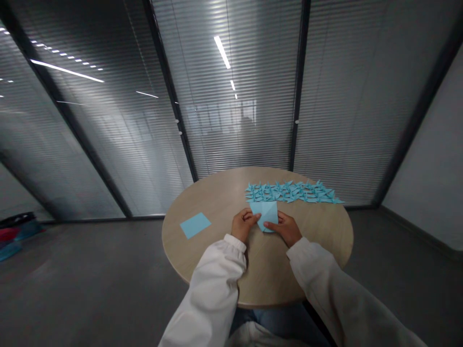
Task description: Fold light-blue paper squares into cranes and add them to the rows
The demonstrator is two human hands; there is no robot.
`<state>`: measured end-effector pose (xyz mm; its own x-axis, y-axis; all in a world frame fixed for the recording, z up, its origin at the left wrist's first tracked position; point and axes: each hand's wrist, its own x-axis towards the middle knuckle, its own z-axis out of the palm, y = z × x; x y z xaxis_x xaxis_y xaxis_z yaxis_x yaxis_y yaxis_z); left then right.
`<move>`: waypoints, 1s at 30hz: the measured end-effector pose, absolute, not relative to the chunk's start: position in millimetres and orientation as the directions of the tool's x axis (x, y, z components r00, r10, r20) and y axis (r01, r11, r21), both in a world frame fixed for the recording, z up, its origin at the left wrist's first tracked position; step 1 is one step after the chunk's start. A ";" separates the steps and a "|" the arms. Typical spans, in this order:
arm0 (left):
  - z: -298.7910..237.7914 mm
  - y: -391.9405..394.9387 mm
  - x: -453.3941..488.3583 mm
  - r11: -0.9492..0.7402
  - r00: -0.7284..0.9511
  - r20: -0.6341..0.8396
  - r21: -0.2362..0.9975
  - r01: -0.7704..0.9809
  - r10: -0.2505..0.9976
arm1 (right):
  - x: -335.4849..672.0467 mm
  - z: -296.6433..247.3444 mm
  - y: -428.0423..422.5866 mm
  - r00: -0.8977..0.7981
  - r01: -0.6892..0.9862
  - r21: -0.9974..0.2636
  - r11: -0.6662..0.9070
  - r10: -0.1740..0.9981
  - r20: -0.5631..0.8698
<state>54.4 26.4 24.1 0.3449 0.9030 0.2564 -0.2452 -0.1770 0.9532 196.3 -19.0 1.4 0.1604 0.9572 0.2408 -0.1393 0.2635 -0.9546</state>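
Between my two hands is a light blue sheet of origami paper, creased and partly folded, held a little above the table. My left hand pinches its left edge, thumb on the near face and fingers behind. On the lower right side, my right hand grips the same paper with the thumb laid across its front. The fingertips behind the paper are hidden. Just beyond it lie several folded blue paper cranes, packed close together in rows.
A round wooden table stands in front of me. A flat blue paper stack or sheet lies on its left part. Behind are glass panels with blinds. Red and blue items sit on the floor at far left.
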 end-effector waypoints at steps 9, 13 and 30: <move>23.5 30.1 51.0 -0.030 0.278 0.131 0.939 -0.343 0.952 | 197.0 -0.7 -19.1 0.135 -0.111 -0.965 0.238 0.966 0.223; 22.7 32.3 50.6 -0.045 0.231 0.131 0.938 -0.344 0.964 | 197.6 -2.7 -18.1 0.134 -0.108 -0.964 0.243 0.964 0.228; 23.3 33.9 51.2 -0.104 0.199 0.186 0.925 -0.365 0.962 | 198.8 -3.3 -17.8 0.142 -0.064 -0.955 0.288 0.950 0.277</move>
<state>51.2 33.9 23.3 0.1989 0.9621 0.1863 -0.3646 -0.1038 0.9254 198.8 -17.8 -3.3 0.1420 0.9502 0.2774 -0.0635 0.2885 -0.9554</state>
